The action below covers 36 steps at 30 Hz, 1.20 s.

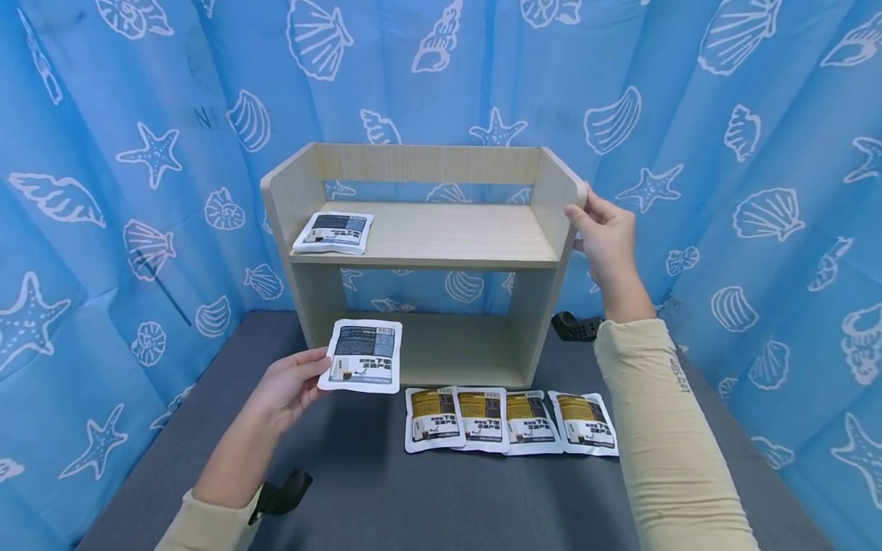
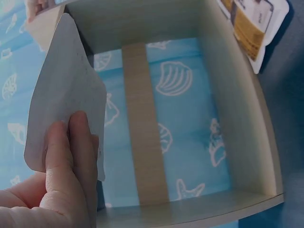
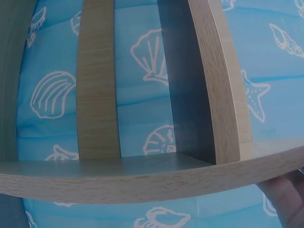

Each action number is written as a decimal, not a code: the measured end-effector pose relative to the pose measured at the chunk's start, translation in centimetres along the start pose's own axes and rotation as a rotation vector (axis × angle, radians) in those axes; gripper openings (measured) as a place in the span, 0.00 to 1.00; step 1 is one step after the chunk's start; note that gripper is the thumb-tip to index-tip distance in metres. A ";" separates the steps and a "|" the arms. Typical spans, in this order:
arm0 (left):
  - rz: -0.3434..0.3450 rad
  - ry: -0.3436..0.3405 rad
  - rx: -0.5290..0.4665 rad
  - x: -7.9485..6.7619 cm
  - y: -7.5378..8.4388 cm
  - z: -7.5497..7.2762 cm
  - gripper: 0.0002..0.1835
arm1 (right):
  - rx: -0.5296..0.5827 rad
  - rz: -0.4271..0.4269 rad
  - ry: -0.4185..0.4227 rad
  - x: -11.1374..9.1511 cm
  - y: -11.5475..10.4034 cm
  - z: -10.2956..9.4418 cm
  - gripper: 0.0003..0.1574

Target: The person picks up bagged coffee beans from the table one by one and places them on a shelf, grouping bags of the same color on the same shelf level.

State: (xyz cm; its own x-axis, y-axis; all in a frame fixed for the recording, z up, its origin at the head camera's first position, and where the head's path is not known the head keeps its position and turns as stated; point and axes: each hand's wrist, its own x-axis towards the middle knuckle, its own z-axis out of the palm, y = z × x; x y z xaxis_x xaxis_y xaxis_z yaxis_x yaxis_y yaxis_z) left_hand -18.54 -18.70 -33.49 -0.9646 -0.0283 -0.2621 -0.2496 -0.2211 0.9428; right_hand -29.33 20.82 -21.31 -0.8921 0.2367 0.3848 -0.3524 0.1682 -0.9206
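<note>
White packet (image 1: pixel 367 357) in the foreground, set against a blue seashell-print curtain (image 1: pixel 448 99), hangs over a dark tabletop (image 1: pixel 413 505) before the lower opening of a two-tier shelf (image 1: pixel 448 229), toward its left side. The right hand (image 1: pixel 609 236) grips the shelf's right panel; the left hand (image 1: pixel 291 386) pinches the packet's left edge. Four yellow-labelled packets (image 1: pixel 482 419) line the tabletop; a dark-labelled packet (image 1: pixel 335 233) rests at the upper tier's left end.

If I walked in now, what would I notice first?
Probably the blue curtain with white shells and starfish behind everything. In front stands a wooden shelf, one packet at the left of its upper level. The left hand holds another packet in front of it, near four gold-labelled packets on the table; the right hand grips the shelf's right side.
</note>
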 end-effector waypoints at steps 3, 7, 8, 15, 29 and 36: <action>0.003 -0.005 0.001 -0.2 0.6 0.1 0.25 | 0.004 -0.005 -0.001 0.0 0.0 0.0 0.32; 0.010 -0.012 0.013 -0.4 1.3 0.4 0.26 | 0.005 -0.012 0.001 0.1 0.1 0.0 0.32; 0.014 -0.016 0.018 -0.5 1.5 0.5 0.26 | 0.002 -0.014 0.001 0.1 0.1 0.0 0.32; 0.036 -0.031 0.035 -1.3 3.0 0.9 0.27 | -0.015 -0.018 0.005 0.0 0.1 -0.1 0.32; 0.076 -0.073 0.027 -2.1 5.7 1.8 0.28 | -0.007 -0.008 -0.007 -0.1 0.0 -0.1 0.32; 0.120 -0.116 0.008 -2.3 7.0 2.7 0.28 | -0.005 -0.001 -0.003 -0.1 0.1 -0.1 0.32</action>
State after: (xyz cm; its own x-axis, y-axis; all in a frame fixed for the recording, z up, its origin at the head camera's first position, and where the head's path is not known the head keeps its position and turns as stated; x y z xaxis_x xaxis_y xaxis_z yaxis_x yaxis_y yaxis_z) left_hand -18.26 -17.59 -25.71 -0.9908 0.0590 -0.1218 -0.1318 -0.2147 0.9677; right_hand -29.28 20.88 -21.43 -0.8926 0.2339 0.3853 -0.3518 0.1731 -0.9199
